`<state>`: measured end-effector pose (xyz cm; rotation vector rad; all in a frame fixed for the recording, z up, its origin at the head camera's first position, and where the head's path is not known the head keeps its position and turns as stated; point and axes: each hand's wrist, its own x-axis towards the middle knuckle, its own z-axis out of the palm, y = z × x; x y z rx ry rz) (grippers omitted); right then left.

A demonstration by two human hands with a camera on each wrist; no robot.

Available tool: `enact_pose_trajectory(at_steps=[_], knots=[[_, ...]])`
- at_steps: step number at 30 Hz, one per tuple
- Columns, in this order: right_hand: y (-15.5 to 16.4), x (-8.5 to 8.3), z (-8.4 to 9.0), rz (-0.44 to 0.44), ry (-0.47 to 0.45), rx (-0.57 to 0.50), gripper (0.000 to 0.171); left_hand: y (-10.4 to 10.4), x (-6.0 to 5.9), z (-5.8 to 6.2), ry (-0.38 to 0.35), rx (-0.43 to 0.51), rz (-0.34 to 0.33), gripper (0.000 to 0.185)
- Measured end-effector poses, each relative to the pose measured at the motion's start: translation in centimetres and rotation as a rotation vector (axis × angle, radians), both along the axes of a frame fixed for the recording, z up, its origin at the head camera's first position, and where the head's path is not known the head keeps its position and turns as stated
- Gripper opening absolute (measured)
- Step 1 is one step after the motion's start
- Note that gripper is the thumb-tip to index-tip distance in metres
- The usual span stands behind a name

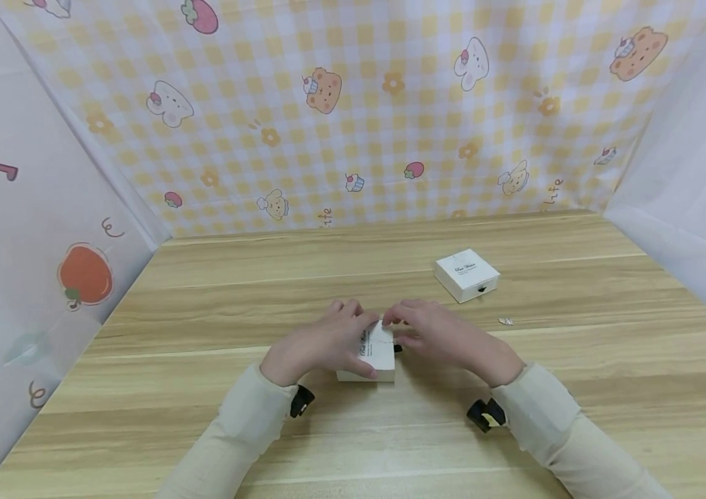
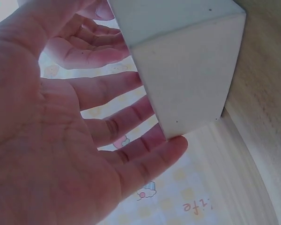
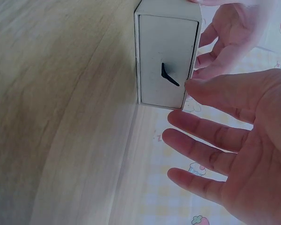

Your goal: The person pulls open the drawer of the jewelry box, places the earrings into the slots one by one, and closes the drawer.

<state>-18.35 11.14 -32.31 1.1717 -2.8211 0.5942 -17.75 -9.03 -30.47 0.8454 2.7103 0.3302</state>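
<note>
A small white drawer box (image 1: 379,355) stands on the wooden table (image 1: 190,409) between my two hands. My left hand (image 1: 321,343) holds it from the left, fingers reaching round its far side and thumb along its near edge. In the left wrist view the box (image 2: 187,70) rests against my left hand's (image 2: 84,140) lightly bent fingers. My right hand (image 1: 443,336) is beside the box's right end with a fingertip on its top. In the right wrist view my right hand's (image 3: 234,140) fingers are straight, and its thumb tip touches the drawer front (image 3: 166,61) near the black pull tab (image 3: 169,76).
A second white box (image 1: 467,275) with script on its lid lies further back on the right. A tiny pale item (image 1: 505,321) lies on the wood in front of it. Patterned sheets wall in the table at the back and both sides.
</note>
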Motion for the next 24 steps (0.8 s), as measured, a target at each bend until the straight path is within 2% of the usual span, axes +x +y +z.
enact_pose_trajectory(at_steps=[14, 24], knots=[[0.16, 0.09, -0.13, -0.002, 0.000, 0.025, 0.021, 0.33, 0.11, 0.12, -0.054, 0.047, -0.025, 0.082], [-0.09, 0.08, 0.07, -0.014, 0.000, 0.053, 0.016, 0.21, 0.47, 0.33, -0.034, -0.007, 0.001, 0.087]])
